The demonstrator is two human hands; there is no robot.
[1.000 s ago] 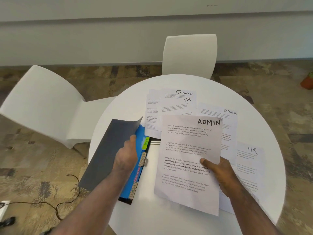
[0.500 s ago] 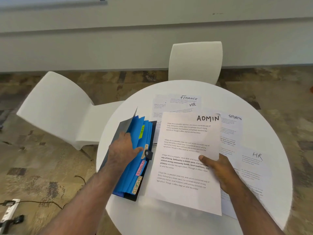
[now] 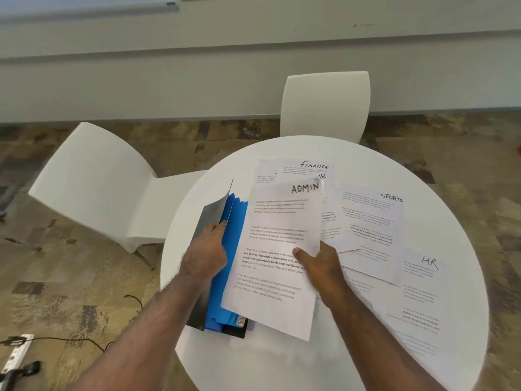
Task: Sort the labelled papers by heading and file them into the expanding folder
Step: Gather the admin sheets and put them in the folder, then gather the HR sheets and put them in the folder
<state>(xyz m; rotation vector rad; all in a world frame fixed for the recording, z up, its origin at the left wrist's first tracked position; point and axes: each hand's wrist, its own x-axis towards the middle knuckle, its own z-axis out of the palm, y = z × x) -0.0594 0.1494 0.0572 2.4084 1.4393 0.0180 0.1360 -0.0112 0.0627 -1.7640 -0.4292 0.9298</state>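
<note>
On the round white table, near its left edge, lay the expanding folder, dark grey cover raised and blue pockets fanned open. Left hand gripped the folder's cover and outer pocket edge, fingers curled over the top of the blue dividers, holding the pockets apart. Right hand, just right of the folder, pinched the ADMIN sheet, thumb pressed on its printed face, remaining fingers hidden behind the paper. ADMIN sheet was held tilted, its left edge overlapping the folder's blue pockets; whether that edge sat inside a pocket could not be told. Lettering on it was blurred. A small tab label showed at the folder's near corner, unreadable.

Beyond the folder, toward the table's far side, a FINANCE sheet lay flat over other pages, with an HR heading partly covered by the ADMIN sheet. Right of the folder, past the right hand, lay a SPORTS sheet, and farther right again an HR sheet, both flat and overlapping other pages.

Two white chairs stood off the table: one left of the folder, one beyond the table's far edge. Cable and power strip lay on the patterned floor, well left of the folder.
</note>
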